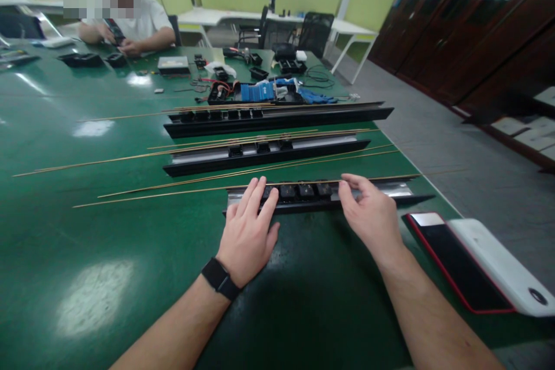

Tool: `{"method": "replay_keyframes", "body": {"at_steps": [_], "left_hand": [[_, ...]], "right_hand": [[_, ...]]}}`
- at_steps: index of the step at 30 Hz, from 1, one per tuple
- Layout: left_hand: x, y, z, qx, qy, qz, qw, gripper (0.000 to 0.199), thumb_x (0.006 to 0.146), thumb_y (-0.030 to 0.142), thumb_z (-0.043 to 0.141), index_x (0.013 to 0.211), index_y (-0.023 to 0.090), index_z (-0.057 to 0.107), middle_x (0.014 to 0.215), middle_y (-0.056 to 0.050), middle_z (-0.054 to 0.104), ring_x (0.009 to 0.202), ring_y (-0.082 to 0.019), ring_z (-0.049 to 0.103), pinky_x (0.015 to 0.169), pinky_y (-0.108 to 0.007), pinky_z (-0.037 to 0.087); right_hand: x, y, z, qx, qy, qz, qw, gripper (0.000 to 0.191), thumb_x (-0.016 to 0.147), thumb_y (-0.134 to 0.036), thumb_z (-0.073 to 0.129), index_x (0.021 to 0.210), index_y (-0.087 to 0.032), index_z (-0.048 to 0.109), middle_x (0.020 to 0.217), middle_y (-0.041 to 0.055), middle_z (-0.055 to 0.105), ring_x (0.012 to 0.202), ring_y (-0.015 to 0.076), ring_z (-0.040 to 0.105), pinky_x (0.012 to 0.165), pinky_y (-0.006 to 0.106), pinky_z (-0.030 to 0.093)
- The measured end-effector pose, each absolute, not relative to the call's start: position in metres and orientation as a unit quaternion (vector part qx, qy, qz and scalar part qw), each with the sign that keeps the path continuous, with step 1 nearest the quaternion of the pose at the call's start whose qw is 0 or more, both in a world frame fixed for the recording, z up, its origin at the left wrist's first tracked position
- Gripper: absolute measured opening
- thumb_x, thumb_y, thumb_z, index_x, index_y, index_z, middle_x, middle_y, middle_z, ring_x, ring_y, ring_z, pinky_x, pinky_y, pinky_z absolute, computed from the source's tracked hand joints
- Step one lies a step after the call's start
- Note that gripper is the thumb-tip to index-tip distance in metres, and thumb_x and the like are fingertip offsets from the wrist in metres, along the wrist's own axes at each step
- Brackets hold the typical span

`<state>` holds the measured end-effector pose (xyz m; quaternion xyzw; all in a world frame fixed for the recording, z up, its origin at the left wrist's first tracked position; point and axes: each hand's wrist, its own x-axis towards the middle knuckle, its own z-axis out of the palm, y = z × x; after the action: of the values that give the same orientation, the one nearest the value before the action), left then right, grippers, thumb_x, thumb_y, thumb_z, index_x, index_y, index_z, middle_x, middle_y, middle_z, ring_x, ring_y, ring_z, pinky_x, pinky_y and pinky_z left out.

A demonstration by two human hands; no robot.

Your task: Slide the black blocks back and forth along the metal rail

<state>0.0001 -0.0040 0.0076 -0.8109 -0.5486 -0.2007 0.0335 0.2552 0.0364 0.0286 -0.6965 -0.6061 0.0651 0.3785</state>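
Note:
Nearest me, a long black channel (299, 206) with a silvery inside lies across the green table. A row of several small black blocks (306, 191) sits inside it. My left hand (249, 225), with a black band on its wrist, lies with fingers stretched over the channel's left part, touching the leftmost block. A thin brass-coloured rod (191, 191) runs along the channel's back edge, passing by both hands. At the right of the blocks, my right hand (368, 208) has thumb and forefinger pinched at this rod; the fingertips partly hide the contact.
Two similar channels, a middle one (269, 157) and a far one (281, 119), lie beyond with more thin rods. Phone-like devices, one red-edged (459, 266) and one white (503, 266), lie at right. A toolbox (260, 92) stands behind; a person (130, 29) sits at far left.

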Motion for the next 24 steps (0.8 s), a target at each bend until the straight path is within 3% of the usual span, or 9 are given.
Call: {"method": "replay_keyframes", "body": {"at_steps": [24], "left_hand": [[0.0007,-0.0044,0.0094,-0.811,-0.546,-0.207,0.03,0.063,0.095,0.022,0.062,0.155,0.017,0.045,0.171,-0.02,0.033,0.16,-0.035,0.03,0.109,-0.057,0.051]], "right_hand": [[0.2584,0.0383,0.0257,-0.698,-0.598,0.067,0.387,0.04,0.096,-0.051,0.059,0.116,-0.022,0.079,0.101,0.0083,0.081,0.086,0.025,0.076,0.092,0.04,0.059]]}}
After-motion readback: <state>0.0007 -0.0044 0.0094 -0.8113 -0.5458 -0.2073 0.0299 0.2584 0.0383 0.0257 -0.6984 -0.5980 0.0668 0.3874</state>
